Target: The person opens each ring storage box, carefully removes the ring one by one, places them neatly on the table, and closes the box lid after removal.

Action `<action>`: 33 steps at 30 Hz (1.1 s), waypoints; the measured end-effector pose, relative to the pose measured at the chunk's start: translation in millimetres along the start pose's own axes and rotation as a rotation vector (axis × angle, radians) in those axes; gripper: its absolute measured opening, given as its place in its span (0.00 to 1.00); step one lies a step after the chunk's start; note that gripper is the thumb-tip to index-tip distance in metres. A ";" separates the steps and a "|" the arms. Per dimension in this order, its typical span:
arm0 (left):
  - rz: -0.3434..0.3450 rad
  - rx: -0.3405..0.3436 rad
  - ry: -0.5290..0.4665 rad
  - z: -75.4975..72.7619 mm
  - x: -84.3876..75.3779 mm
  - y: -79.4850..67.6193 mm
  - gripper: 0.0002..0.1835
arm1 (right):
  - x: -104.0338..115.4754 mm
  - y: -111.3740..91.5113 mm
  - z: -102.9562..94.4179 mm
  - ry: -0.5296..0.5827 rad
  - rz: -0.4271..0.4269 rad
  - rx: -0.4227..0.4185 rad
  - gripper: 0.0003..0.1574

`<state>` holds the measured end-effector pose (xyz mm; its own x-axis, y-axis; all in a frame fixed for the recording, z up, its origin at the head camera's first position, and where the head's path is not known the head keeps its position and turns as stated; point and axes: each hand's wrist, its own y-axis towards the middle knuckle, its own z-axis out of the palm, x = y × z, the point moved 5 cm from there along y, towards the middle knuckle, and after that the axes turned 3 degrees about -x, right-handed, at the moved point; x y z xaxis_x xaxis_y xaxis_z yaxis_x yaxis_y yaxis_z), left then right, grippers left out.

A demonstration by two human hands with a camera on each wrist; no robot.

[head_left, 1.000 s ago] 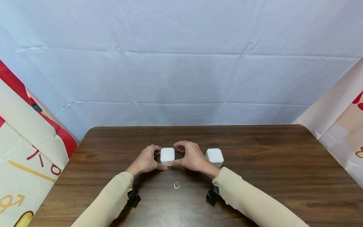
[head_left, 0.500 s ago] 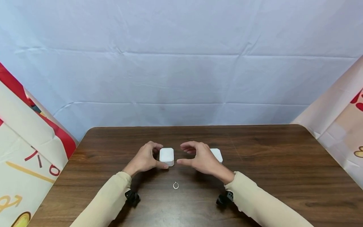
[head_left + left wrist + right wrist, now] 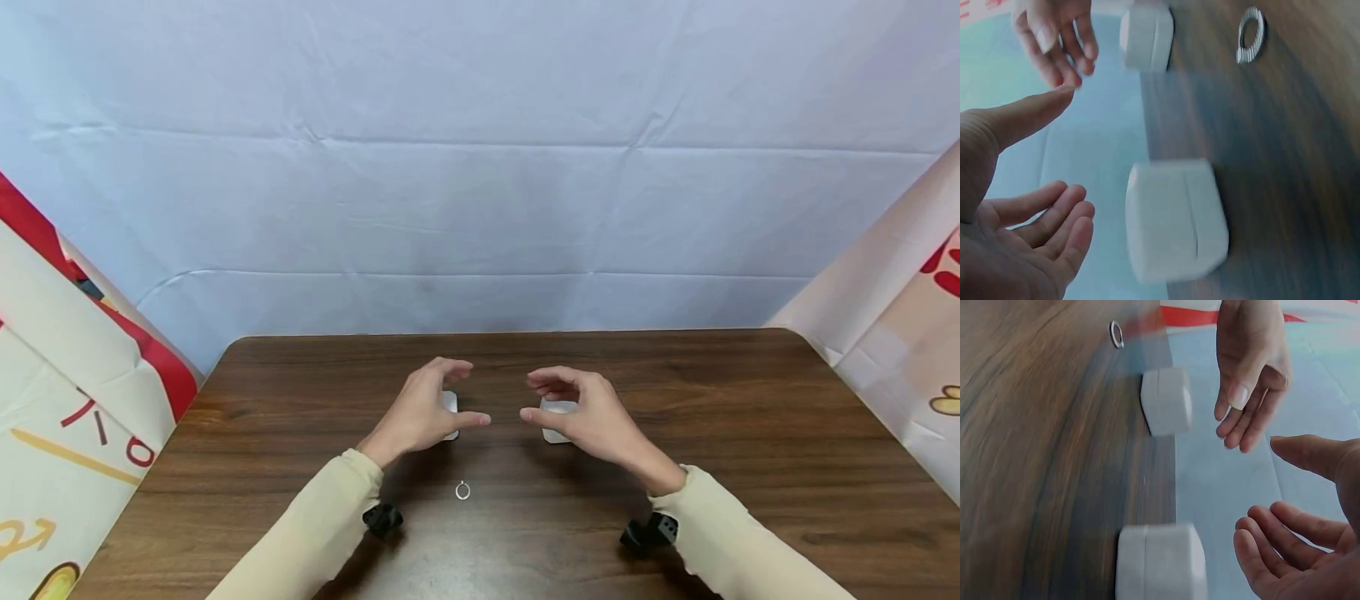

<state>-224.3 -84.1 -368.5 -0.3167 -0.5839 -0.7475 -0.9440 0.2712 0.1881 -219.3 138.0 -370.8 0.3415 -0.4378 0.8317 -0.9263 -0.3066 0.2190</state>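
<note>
Left hand (image 3: 426, 408) hovers near left white box (image 3: 1175, 222), right hand (image 3: 592, 412) near right white box (image 3: 1163, 565). Fingers loosely curved, grasping nothing. Ring (image 3: 1248, 55) lies apart on the worktop (image 3: 750, 433). My judgement: boxes best held squarely, by opposite sides.

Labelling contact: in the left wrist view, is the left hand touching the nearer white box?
No, a visible gap separates the left hand from the nearer white box.
</note>
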 end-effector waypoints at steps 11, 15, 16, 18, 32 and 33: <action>0.036 0.141 -0.039 59.0 -20.6 9.0 0.37 | -24.1 -12.4 -36.8 -0.082 0.018 -0.063 0.27; 0.008 0.158 -0.019 71.2 -19.7 13.5 0.39 | -36.2 -16.4 -44.7 -0.109 0.026 -0.052 0.29; 0.000 0.163 -0.014 73.9 -19.2 14.6 0.39 | -39.2 -16.8 -46.2 -0.113 0.023 -0.047 0.30; -0.009 0.173 -0.002 79.8 -18.8 16.8 0.40 | -45.1 -17.5 -48.9 -0.133 0.019 -0.036 0.32; -0.048 0.206 0.023 106.6 -17.6 27.4 0.41 | -69.3 -12.4 -41.8 -0.180 -0.035 0.154 0.45; -0.053 0.209 0.027 106.9 -17.3 28.0 0.40 | -69.7 -11.9 -40.7 -0.177 -0.034 0.165 0.45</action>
<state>-235.3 15.4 -418.4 -0.2724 -0.6213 -0.7347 -0.9204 0.3908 0.0109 -238.6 206.6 -410.6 0.4079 -0.5615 0.7199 -0.8804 -0.4509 0.1472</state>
